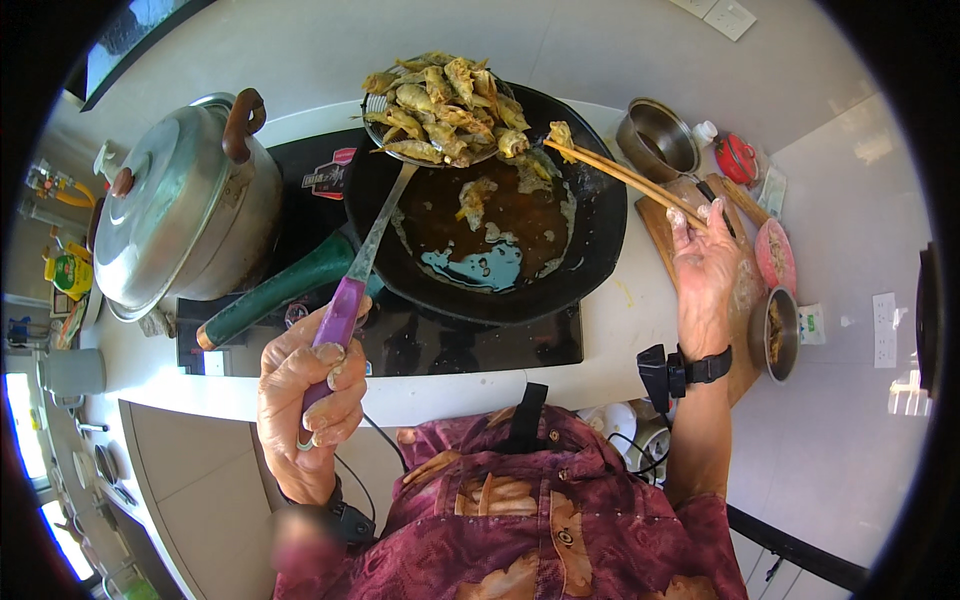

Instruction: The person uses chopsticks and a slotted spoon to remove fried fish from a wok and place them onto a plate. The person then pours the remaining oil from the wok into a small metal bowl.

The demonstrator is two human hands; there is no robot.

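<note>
My left hand [315,397] grips the purple handle [339,322] of a wire-mesh skimmer, whose basket, heaped with fried small fish [442,109], is over the far side of a black wok [491,311]. Dark oil [450,202] lies in the wok, with a piece of fish [477,201] and pale froth in it. In my right hand [705,255], its fingertips dusted white, is a pair of wooden chopsticks [626,176]. Their tips hold one fried fish [559,141] above the wok's far right side, just right of the heaped skimmer.
The wok's green handle [277,289] points left over the black cooktop [480,349]. A large lidded metal pot [187,210] stands at left. To the right are a metal pot [660,135], a wooden cutting board [660,236], a pink bowl [775,255] and a metal bowl [774,337] holding food.
</note>
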